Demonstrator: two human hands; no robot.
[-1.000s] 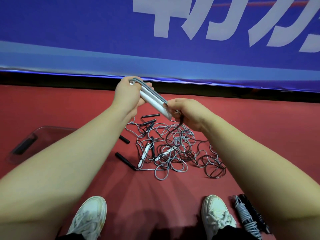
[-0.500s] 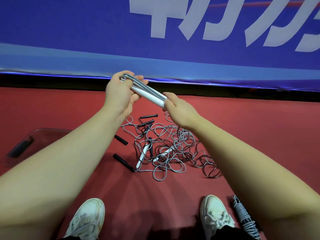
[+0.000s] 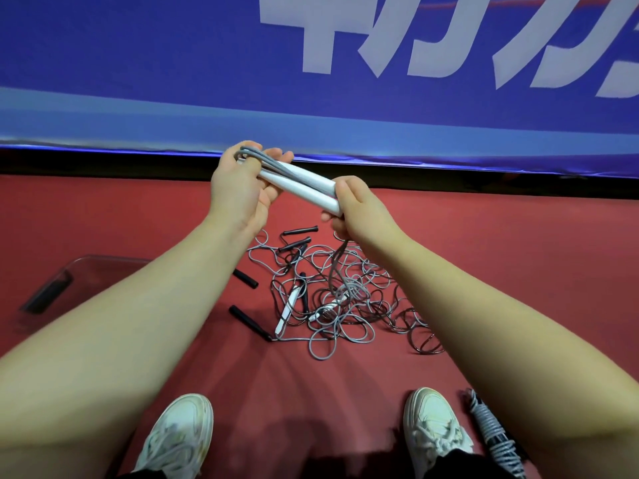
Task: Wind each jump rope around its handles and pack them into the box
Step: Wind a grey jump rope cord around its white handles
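Your left hand [image 3: 238, 193] gripped the paired white handles [image 3: 306, 190] steady, while your right hand [image 3: 359, 210] pinched the grey cord [image 3: 276, 166] to wind it round them.

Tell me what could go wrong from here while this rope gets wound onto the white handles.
1. The grey cord hanging from the right hand runs down into the tangled pile; pulling in more wraps may snag or drag other ropes up.
2. Only a few loops lie along the white handles, pinned at the far end by the left hand; easing that grip could let them slip off.
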